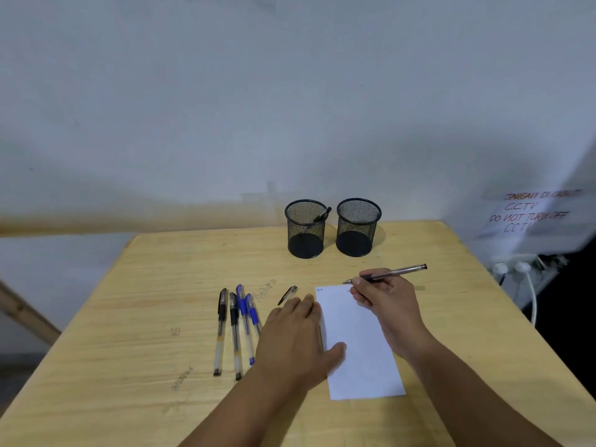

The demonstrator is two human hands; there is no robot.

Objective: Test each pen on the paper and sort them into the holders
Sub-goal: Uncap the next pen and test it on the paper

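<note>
A white sheet of paper (pixel 361 343) lies on the wooden table (pixel 161 301). My left hand (pixel 296 337) presses flat on the paper's left edge. My right hand (pixel 383 301) grips an uncapped silver-grey pen (pixel 396 272), its tip just above the paper's top edge. A loose pen cap (pixel 288 295) lies beside my left fingers. Several capped pens, black (pixel 221 330) and blue (pixel 245 321), lie in a row to the left. Two black mesh holders stand at the back: the left one (pixel 305 229) has one pen in it, the right one (pixel 358 227) looks empty.
A wall runs behind the table. At the right, a handwritten paper sign (pixel 529 214) hangs above a power strip (pixel 519 266) with a white cable. A wooden beam (pixel 29 314) slants at the far left.
</note>
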